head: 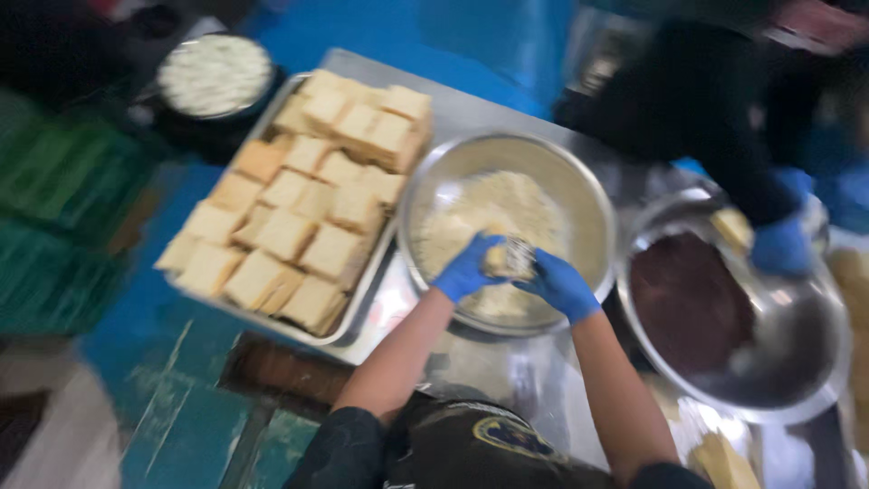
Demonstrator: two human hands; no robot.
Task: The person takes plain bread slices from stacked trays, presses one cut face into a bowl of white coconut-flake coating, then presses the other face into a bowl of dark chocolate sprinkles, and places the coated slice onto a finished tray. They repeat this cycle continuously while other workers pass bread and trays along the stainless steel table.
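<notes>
- Hands meet over the middle steel bowl (579, 195): left hand (466, 269) and right hand (561, 286), both in blue gloves, close together on a small pale lump of food (507, 258).
- Lump sits between the two palms, fingers of both hands wrapped against it from either side; picture is blurred, so its exact shape cannot be told.
- Lump is held just above the bowl's contents, a heap of pale crumbs (493, 213).
- Left of that bowl, touching its rim: a steel tray (362, 299) packed with stacked square bread slices (303, 213).
- Right of it: a larger steel bowl (797, 362) holding a dark reddish mass (688, 303).
- Another person's blue-gloved hand (780, 244) is over that larger bowl's far rim.
- Far left, beyond the tray: a round pan (215, 74) of whitish bits.
</notes>
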